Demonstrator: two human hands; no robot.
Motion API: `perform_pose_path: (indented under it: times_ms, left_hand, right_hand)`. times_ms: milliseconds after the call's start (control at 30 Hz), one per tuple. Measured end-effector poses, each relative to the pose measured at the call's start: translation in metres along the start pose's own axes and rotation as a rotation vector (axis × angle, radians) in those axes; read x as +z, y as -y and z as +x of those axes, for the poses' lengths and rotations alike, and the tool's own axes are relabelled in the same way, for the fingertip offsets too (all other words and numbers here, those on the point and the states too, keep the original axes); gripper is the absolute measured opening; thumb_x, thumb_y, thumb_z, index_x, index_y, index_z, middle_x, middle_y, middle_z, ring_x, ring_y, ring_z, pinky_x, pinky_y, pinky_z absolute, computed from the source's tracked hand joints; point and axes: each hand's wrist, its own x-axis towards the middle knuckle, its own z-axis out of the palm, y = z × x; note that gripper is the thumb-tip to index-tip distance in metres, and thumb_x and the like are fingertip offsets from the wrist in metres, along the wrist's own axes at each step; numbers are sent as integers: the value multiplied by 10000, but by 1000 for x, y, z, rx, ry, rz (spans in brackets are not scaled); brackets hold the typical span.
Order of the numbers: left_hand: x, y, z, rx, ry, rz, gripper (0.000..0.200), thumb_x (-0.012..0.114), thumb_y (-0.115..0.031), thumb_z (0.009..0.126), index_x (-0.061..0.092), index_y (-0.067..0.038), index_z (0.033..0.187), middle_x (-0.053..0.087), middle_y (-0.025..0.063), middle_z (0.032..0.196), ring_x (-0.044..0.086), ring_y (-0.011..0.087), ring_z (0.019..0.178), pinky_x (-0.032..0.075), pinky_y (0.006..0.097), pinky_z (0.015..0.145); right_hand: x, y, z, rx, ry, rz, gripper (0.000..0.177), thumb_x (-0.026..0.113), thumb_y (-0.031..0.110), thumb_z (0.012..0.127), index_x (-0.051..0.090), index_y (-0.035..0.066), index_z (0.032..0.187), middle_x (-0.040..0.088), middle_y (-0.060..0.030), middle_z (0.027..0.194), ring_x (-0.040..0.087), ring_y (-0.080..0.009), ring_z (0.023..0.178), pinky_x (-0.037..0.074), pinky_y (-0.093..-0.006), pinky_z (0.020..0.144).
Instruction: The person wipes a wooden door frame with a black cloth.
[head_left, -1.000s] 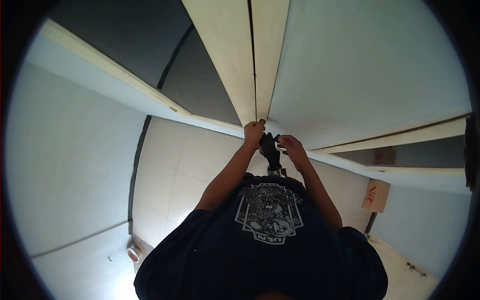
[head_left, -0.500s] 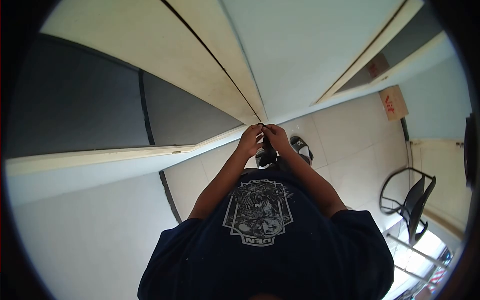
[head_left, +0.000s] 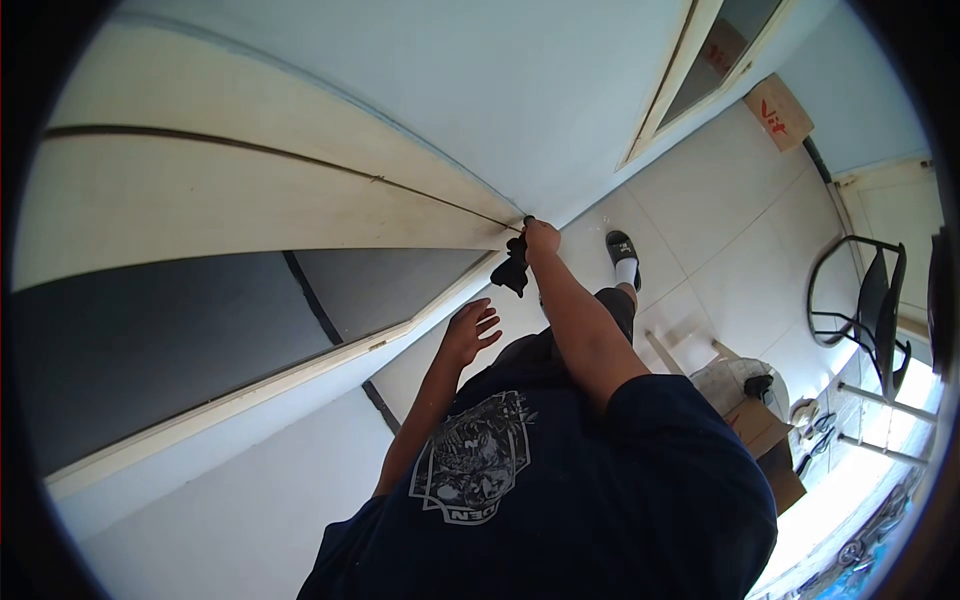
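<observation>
Under the person lies a floor of pale tiles (head_left: 720,220), and one foot in a dark sandal (head_left: 622,255) with a white sock stands on it. On the left side a cream door (head_left: 250,200) fills much of the view, with a thin dark seam (head_left: 300,160) running across it and a dark glass panel (head_left: 150,340) below. Beyond the door a pale blue wall (head_left: 450,80) goes to a second doorway, and a cardboard box (head_left: 778,112) with red marks leans near that doorway.

The floor between the foot and the box is open. On the right side a black chair (head_left: 860,300) stands near a bright opening, well apart from the hands, and some small items, too small to tell, lie on the floor near it.

The right hand (head_left: 541,240) is stretched forward to the end of the seam. Its fingers are closed around a black cloth (head_left: 514,272), which hangs down from the fist just beside the door edge. If the fist touches the door or not, I cannot tell. The left hand (head_left: 474,330) is lower and nearer to the body, with fingers spread wide. It holds nothing and is near the door frame, below the cloth.
</observation>
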Motion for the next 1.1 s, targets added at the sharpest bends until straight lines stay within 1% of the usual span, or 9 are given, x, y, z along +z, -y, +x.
perform_pose_path:
  times_ms: [33,133,267,433,567,633,833,967,1100]
  left_hand:
    - [-6,1,-1,-21,-4,-15,323,654,-283,951,554,-109,1205,554,80,1154,575,243,1116,536,478,919]
    - [-19,4,0,-60,3,7,326,639,-291,961,555,-106,1215,556,81,1148,576,243,1109,536,470,922]
    - [-22,-2,6,-80,71,51,344,609,-313,978,552,-104,1245,557,82,1148,573,239,1100,532,457,920]
    - [-7,-18,16,-74,117,82,363,599,-348,984,553,-108,1252,561,78,1150,574,232,1098,518,441,926]
    - [-1,-29,20,-67,130,122,393,612,-384,974,548,-119,1256,563,67,1149,566,229,1099,505,435,934]
    - [1,-37,19,-37,165,134,403,624,-396,963,544,-128,1254,556,65,1146,556,236,1105,499,436,938]
    - [-11,-27,20,-77,126,138,398,608,-386,971,543,-116,1256,556,72,1163,554,244,1113,492,443,953]
    - [-10,-24,18,-112,113,194,382,545,-366,1011,532,-103,1288,576,78,1171,574,220,1100,510,428,925]
    - [-7,-29,9,-89,109,248,377,536,-365,1016,532,-102,1287,579,77,1168,575,219,1104,512,426,926]
  right_hand:
    - [2,-1,-2,-38,-12,10,117,719,107,785,706,-8,801,667,-74,726,610,-173,632,499,-332,597]
    - [6,3,-12,75,26,178,202,694,109,786,727,-21,937,681,-79,750,632,-182,654,522,-317,649]
    - [5,19,-44,157,62,405,173,671,78,824,710,-17,963,654,-56,739,601,-153,635,504,-286,617]
    - [-14,35,-81,87,368,454,165,673,89,876,673,-1,1014,622,-37,731,570,-124,622,478,-263,584]
    - [-3,30,-66,115,190,489,177,672,84,878,667,-8,1028,622,-41,731,571,-125,622,480,-262,586]
    - [5,35,-66,152,140,563,114,678,92,884,661,13,963,602,-36,719,554,-132,619,483,-266,592]
    - [-8,59,-105,146,295,642,128,671,88,888,657,11,988,617,-40,734,564,-132,634,491,-275,604]
    - [3,27,-78,163,162,592,135,667,94,896,655,11,1001,616,-34,735,564,-125,645,485,-267,603]
    - [12,35,-94,82,116,576,178,654,104,902,667,-15,1034,633,-35,731,571,-109,636,467,-245,607]
